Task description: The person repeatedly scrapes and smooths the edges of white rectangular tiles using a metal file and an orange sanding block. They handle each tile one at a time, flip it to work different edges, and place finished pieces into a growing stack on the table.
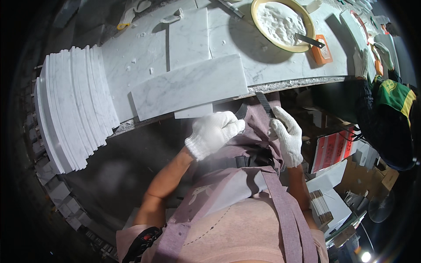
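Both my hands wear white knitted gloves and are held over my lap, below the bench edge. My left hand (215, 133) is closed, fingers curled in; what it holds, if anything, is hidden. My right hand (288, 139) is bent around the lower end of a dark, flat, ridged strip (264, 104), which points up toward the bench edge. The strip's exact kind cannot be made out. Just beyond my left hand, a long white marble-look slab (190, 85) lies across an upright one (188, 37), with a smaller piece (193, 111) jutting out underneath.
A stack of white slabs (74, 109) stands at the left. On the bench sit a yellow-rimmed basin (255, 22) of white powder or paste with a putty knife (309, 40), and an orange box (322, 50). Another person (386, 118) works at the right, near a red-and-white box (333, 149).
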The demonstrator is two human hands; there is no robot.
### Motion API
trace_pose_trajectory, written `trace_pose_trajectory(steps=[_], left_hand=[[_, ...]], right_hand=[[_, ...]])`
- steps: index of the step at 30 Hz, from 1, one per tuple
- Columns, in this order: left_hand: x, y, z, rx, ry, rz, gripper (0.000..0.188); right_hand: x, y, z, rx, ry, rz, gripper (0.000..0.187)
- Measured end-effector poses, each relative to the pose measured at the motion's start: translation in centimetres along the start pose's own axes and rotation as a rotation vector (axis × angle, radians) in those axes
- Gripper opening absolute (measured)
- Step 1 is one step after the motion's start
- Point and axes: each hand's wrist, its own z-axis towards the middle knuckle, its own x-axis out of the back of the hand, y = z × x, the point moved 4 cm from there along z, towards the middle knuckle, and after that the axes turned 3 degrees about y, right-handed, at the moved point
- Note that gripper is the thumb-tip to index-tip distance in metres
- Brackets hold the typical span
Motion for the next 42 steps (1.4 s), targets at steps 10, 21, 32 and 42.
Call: trace_pose_trajectory(steps=[10, 21, 32, 42], left_hand=[[0.5, -0.3, 0.1, -0.073, -0.03, 0.085, 0.036], [0.2, -0.4, 0.3, -0.129, -0.029, -0.031, 0.024], [-1.8, -1.9, 1.7, -0.145, -0.016, -0.224, 0.029], [-2.8, 1.0, 3.4, -0.053, -0.189, -0.463, 0.03]], right_hand=[[-2.6, -1.7, -0.2, -0.055, 0.006, 0.029, 0.045], [-3.6, -1.9, -0.1, -0.056, 0.017, 0.078, 0.041], [-3.0, -2.2, -0.5, -0.035, -0.027, 0.094, 0.041], [-2.6, -4.1, -0.7, 0.085, -0.105, 0.291, 0.046]])
